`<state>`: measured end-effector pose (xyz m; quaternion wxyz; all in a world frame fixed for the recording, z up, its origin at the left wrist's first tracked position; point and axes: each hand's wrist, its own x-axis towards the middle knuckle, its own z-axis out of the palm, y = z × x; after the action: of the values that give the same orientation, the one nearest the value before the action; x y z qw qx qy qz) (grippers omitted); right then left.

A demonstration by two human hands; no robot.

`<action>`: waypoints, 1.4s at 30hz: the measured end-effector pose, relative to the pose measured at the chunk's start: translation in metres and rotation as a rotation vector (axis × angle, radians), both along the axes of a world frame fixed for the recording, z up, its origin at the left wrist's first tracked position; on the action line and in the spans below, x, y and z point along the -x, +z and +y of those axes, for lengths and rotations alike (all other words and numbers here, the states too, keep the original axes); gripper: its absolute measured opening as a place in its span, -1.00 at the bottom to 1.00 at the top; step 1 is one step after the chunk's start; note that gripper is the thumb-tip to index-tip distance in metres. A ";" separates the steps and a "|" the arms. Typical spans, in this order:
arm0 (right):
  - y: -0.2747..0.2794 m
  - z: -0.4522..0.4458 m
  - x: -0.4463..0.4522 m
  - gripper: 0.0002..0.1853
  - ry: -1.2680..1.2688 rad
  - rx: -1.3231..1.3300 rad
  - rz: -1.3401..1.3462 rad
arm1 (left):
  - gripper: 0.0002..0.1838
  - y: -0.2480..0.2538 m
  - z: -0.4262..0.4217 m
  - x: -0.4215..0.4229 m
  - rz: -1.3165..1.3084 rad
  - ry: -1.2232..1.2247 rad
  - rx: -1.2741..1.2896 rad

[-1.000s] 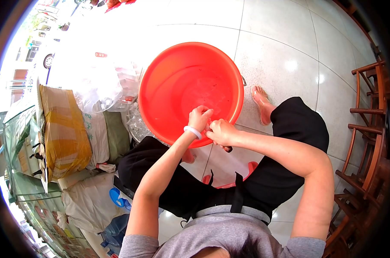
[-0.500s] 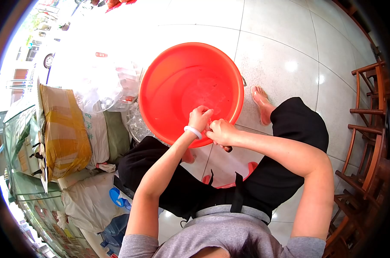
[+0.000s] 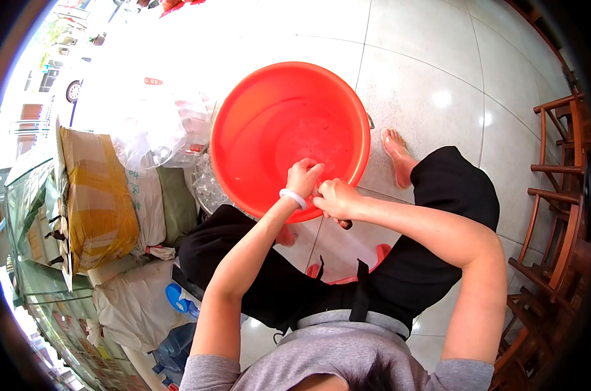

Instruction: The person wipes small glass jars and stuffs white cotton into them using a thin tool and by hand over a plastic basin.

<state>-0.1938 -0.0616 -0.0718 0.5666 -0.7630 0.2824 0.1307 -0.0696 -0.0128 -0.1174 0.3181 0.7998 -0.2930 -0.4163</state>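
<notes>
Head view: left hand (image 3: pixel 304 176), fingers curled, wrist bent over the red tub's (image 3: pixel 263 130) near rim; its grip, cannot tell. Right hand (image 3: pixel 335 199) close beside, forearm slanting in, closed round a dark-ended handle (image 3: pixel 345 225).

Head cam | worn, fwd+dn | near, above torso (image 3: pixel 354 345) & tub (image 3: pixel 259 133) | wide, rounded FOV

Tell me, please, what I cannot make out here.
- Head view: what left hand and right hand handle, covered by fingers.
- Head view: left foot, mostly hidden by tub.
- Head view: chairs, cut off by dark edge.
- Head view: red label, too small to read.
</notes>
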 end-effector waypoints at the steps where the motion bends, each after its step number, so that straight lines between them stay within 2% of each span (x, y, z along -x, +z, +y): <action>1: 0.000 0.000 0.000 -0.73 -0.004 -0.012 0.000 | -0.72 0.001 0.000 0.000 0.024 0.008 -0.008; 7: -0.006 0.001 -0.002 -0.72 0.012 -0.006 0.025 | -0.73 -0.012 0.001 -0.001 -0.027 -0.010 0.035; 20: -0.005 0.000 -0.002 -0.72 -0.005 -0.067 0.040 | -0.73 -0.001 -0.001 0.001 0.037 0.020 0.003; 42: -0.008 0.001 -0.002 -0.72 0.014 0.008 0.012 | -0.73 -0.009 0.000 0.000 0.012 0.013 0.008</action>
<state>-0.1918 -0.0607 -0.0803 0.5608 -0.7665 0.2810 0.1379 -0.0699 -0.0128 -0.1259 0.3257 0.7981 -0.2874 -0.4177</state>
